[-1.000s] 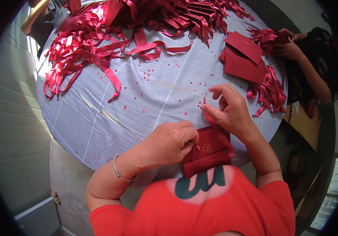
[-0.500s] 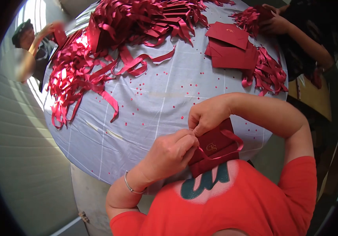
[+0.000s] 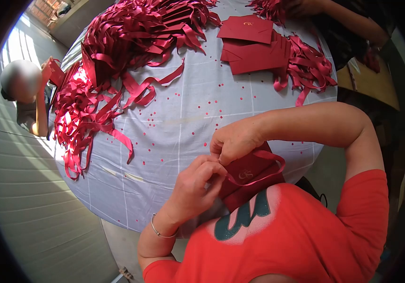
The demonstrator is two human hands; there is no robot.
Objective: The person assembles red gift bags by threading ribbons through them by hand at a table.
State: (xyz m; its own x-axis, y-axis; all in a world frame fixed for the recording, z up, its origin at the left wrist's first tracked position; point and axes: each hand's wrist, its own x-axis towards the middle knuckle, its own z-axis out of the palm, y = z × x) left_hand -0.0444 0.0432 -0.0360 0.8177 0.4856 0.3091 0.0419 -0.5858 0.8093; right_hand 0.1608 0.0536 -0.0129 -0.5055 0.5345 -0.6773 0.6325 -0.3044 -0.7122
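A dark red paper gift bag [image 3: 245, 173] with a gold emblem lies against my shirt at the table's near edge. Its ribbon handle [image 3: 259, 181] loops across the front. My left hand [image 3: 195, 186], with a bracelet at the wrist, pinches at the bag's upper left corner. There my right hand [image 3: 237, 140] meets it, fingers curled and fingertips almost touching the left ones. Both hands are closed; the small bit between the fingertips is hidden, though it seems to be ribbon or the bag's edge.
A large heap of red ribbons and bags [image 3: 131, 42] covers the far left of the cloth-covered round table [image 3: 169, 122]. Flat red bags [image 3: 254, 56] are stacked at the far right. Small red dots are scattered between. Another person's hand [image 3: 304, 7] and a person at left [image 3: 28, 94] are nearby.
The view has shifted, so the table's contents sit further left. Both hands stay together at the bag's corner. The person at left has moved their head and raised arm.
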